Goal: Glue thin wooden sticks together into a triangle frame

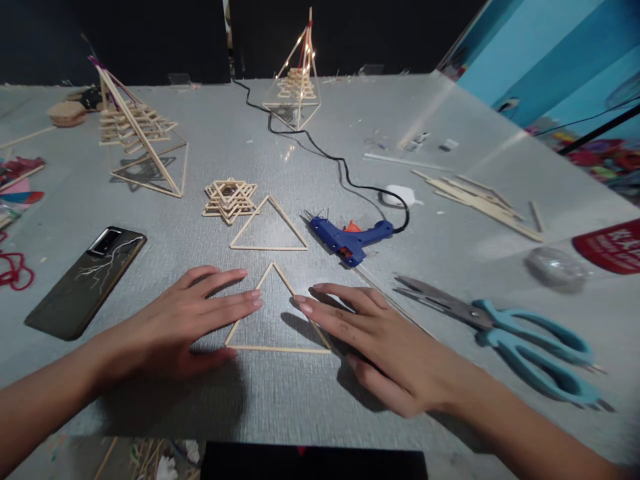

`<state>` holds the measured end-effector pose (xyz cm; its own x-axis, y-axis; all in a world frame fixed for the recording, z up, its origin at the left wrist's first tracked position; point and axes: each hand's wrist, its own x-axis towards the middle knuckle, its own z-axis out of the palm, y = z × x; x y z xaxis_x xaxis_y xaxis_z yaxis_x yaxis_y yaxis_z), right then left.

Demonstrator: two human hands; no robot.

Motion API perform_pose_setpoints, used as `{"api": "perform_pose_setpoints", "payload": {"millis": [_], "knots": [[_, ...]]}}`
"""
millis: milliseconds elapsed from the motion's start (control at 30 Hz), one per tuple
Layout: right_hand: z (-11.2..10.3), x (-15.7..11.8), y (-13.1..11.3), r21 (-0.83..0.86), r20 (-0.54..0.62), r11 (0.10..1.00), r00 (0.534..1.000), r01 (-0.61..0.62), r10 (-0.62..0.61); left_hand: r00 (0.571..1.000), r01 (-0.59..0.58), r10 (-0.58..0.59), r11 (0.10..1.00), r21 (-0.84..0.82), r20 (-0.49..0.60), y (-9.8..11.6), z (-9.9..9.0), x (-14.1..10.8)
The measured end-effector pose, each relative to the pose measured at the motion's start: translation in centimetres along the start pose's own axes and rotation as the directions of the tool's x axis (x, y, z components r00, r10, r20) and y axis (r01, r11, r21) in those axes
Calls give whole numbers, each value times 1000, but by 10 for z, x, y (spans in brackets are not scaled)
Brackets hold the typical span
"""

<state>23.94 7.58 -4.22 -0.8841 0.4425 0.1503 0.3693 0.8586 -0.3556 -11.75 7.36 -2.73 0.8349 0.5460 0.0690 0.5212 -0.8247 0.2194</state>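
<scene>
A triangle of thin wooden sticks lies flat before me, its tip pointing away. My left hand rests at its left side, fingers apart, fingertips on the left stick. On the other side, my right hand touches the right stick with its fingertips, fingers spread. Neither hand grips anything. Just beyond lies a second stick triangle, beside a stacked star of sticks. A blue glue gun lies on its side to the right of that triangle, its black cord running back.
A phone lies at left, scissors at right. Loose sticks and a red-labelled object are farther right. Stick pyramids stand at back left and back centre. The grey table's front edge is near.
</scene>
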Motion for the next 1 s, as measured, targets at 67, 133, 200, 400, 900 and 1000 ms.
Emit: {"api": "perform_pose_setpoints", "payload": {"millis": [67, 133, 200, 400, 900, 1000], "knots": [[0, -1, 0, -2, -5, 1000, 1000, -2, 2, 1000, -1, 1, 1000, 6, -3, 0, 0, 0], [0, -2, 1, 3, -18, 1000, 1000, 8, -8, 1000, -7, 7, 1000, 17, -3, 0, 0, 0], [1, -4, 1, 10, -66, 1000, 998, 18, -17, 1000, -13, 13, 1000, 20, -8, 0, 0, 0], [5, -4, -1, 8, -222, 999, 974, -34, 35, 1000, -3, 3, 1000, 10, -14, 0, -1, 0], [0, 2, -5, -46, -21, 998, 999, -31, 30, 1000, -1, 1, 1000, 4, 6, 0, 0, -2], [0, 2, -5, -45, -29, 999, 999, -30, 28, 1000, 9, -9, 1000, -8, 7, 0, 0, -1]]}}
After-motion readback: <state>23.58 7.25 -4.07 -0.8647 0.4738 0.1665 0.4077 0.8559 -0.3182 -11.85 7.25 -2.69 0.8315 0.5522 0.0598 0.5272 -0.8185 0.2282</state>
